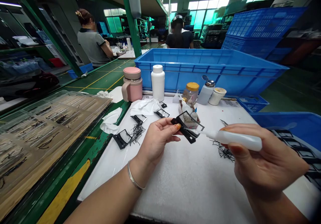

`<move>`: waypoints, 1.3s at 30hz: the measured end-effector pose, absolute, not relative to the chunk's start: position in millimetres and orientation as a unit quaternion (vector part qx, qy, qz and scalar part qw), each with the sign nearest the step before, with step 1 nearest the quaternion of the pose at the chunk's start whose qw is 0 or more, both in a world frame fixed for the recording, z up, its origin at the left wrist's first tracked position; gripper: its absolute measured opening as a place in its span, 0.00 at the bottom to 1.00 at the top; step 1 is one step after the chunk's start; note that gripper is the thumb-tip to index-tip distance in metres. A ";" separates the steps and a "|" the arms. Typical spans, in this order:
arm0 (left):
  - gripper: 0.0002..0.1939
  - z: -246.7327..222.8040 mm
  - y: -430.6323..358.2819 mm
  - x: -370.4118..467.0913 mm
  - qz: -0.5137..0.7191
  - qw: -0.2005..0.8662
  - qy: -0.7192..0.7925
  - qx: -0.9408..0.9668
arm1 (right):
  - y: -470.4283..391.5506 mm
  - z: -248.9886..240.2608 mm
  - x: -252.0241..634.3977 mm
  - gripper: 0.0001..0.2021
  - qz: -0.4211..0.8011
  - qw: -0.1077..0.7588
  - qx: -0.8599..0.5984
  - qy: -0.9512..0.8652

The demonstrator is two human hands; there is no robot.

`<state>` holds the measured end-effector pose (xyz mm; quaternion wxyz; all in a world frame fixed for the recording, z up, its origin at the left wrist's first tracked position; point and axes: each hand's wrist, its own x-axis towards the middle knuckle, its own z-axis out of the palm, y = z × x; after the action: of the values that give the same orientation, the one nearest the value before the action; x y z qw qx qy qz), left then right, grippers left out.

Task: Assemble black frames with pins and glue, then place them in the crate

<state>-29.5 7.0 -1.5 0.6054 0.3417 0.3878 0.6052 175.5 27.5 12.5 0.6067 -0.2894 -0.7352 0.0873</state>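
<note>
My left hand (156, 138) pinches a black plastic frame part (187, 132) by its left end above the white work surface (185, 184). Closed around a white squeeze bottle (238, 139), my right hand (263, 160) holds it nearly level, its narrow tip at the frame part. Whether the tip touches the part is too small to tell. More black frame parts (122, 139) lie to the left, beside a pile of thin black strips (137, 133). A second pile of strips (223, 151) is partly below the bottle, near a pointed metal tool (224, 122).
Behind stand a pink mug (132, 87), a white bottle (157, 83), a yellow-lidded jar (192, 92), a pump bottle (206, 92) and a large blue crate (213, 72). A blue bin (296, 120) holds black parts at right. Partitioned trays (50, 127) lie left. Two people are farther back.
</note>
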 end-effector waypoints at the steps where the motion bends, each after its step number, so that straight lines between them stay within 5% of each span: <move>1: 0.10 -1.2 6.7 -29.4 0.605 0.605 0.388 0.341 | 27.2 13.2 174.9 0.07 0.083 0.609 -0.282 -0.737; 39: 0.11 -0.8 6.5 -27.0 0.602 0.600 0.399 0.345 | 25.3 14.7 175.2 0.09 0.081 0.604 -0.290 -0.738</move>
<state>-27.0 6.5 -0.8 0.6003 0.3446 0.3987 0.6016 175.2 25.3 14.7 0.6038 -0.2898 -0.7382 0.0807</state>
